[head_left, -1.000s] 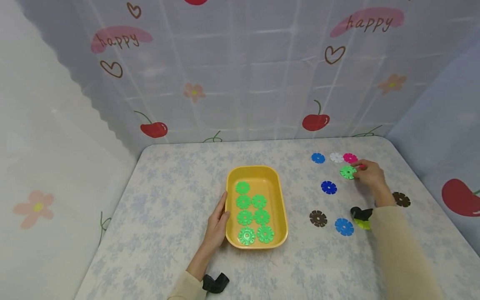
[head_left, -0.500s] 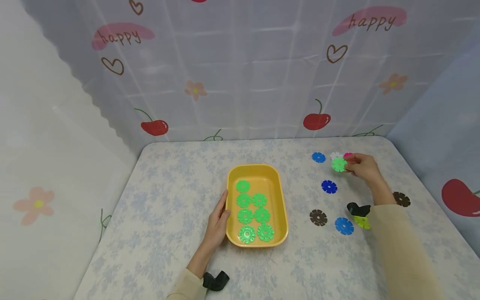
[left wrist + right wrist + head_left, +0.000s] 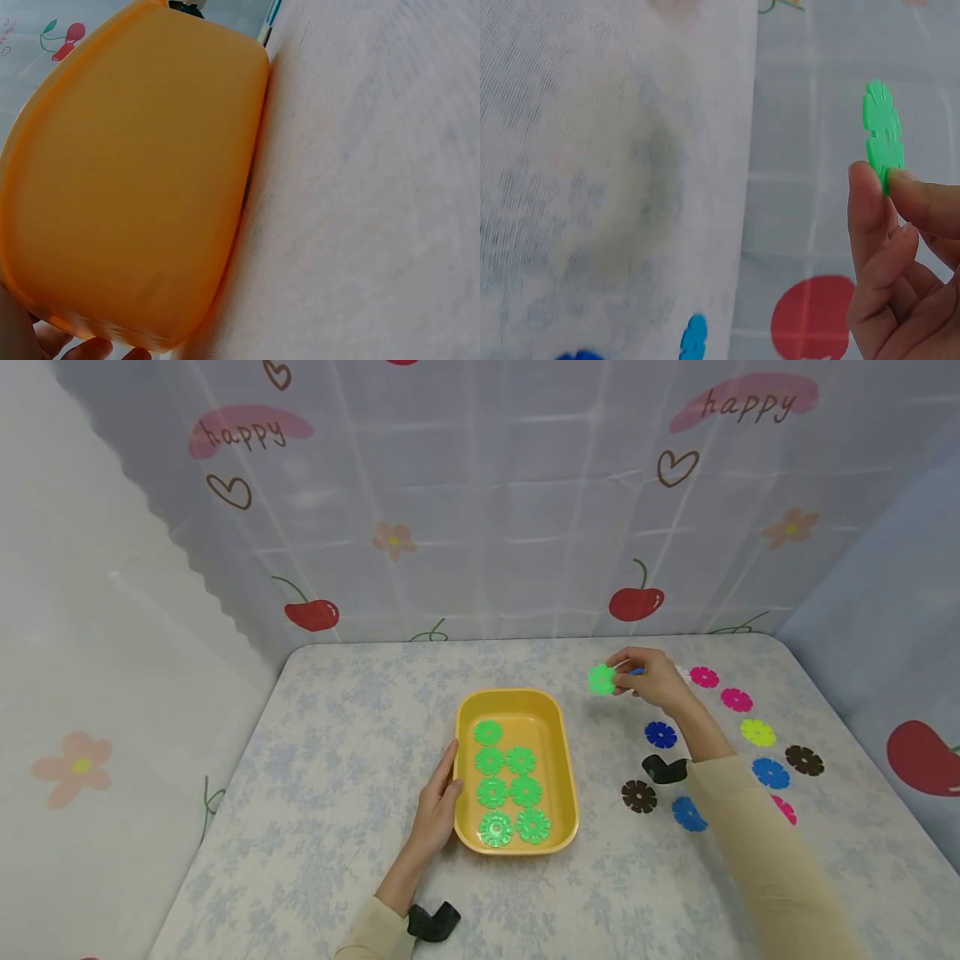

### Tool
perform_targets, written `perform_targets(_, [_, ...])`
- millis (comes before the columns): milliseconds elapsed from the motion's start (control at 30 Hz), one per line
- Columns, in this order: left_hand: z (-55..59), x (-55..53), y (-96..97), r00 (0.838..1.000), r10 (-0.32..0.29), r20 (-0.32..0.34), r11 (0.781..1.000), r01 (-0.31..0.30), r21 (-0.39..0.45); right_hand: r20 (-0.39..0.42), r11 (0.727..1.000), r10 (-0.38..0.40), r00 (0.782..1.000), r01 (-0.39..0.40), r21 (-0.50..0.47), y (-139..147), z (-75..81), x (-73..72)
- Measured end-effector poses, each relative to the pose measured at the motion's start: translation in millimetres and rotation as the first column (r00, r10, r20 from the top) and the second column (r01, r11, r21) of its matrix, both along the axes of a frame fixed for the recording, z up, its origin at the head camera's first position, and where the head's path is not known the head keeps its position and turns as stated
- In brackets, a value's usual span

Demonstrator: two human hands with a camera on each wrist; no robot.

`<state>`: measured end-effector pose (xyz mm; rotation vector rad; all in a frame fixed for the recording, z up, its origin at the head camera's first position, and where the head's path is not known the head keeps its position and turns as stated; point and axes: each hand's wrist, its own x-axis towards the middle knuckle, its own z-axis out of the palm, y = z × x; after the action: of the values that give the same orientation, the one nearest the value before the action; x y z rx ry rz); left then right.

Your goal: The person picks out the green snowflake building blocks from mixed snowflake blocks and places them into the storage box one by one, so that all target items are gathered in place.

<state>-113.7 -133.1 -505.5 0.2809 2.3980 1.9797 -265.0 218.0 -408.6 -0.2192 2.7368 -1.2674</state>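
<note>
Between thumb and fingers, my right hand (image 3: pixel 651 678) pinches a green flower-shaped plastic disc (image 3: pixel 602 680) by its edge, raised above the far part of the table. The right wrist view shows this green disc (image 3: pixel 883 131) nearly edge-on. My left hand (image 3: pixel 435 802) holds the left side of a yellow tray (image 3: pixel 567 777), its thumb at the rim and its fingers along the outer wall. In the left wrist view several fingertips (image 3: pixel 90 349) curl at the tray's wall. Several green discs (image 3: pixel 492 792) lie flat inside the tray, in two columns at its left.
Right of the tray lie loose discs, among them a dark blue one (image 3: pixel 661 735), a brown one (image 3: pixel 639 796), a yellow one (image 3: pixel 758 732) and a pink one (image 3: pixel 737 700). My right sleeve (image 3: pixel 765 852) crosses over some. A printed curtain (image 3: pixel 480 527) hangs behind the table.
My right hand has lifted the green disc from among the discs at the far right and carried it left. The left hand and the tray have stayed in place.
</note>
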Motion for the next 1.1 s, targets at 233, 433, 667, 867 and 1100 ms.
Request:
perform_targets(233, [0.5,-0.1,0.3,1.000,-0.004,0.005,1.000,0.004,0.008,-0.092,0.989,0.145,0.985,-0.142,0.039,-51.5,8.1,1.6])
perform_targets(433, [2.5,-0.1,1.0,1.000,0.001,0.010,1.000,-0.001,0.003,-0.115,0.966,0.259,0.959,-0.254,0.055,-82.1,2.4,-0.1])
perform_targets(667, [2.9,1.4,1.2,0.999,0.013,0.033,1.000,-0.013,-0.008,-0.098,0.936,0.348,0.933,-0.338,0.103,-105.2,-11.5,-3.6])
perform_targets(867, [1.7,2.9,1.5,1.000,0.007,0.026,1.000,-0.007,-0.002,-0.108,0.916,0.381,0.918,-0.359,0.178,-116.9,-20.7,-2.8])
perform_targets(1100, [1.4,1.2,0.9,1.000,0.009,0.020,1.000,-0.009,-0.008,-0.178,0.888,0.414,0.893,-0.353,0.296,-126.3,-25.2,1.5])
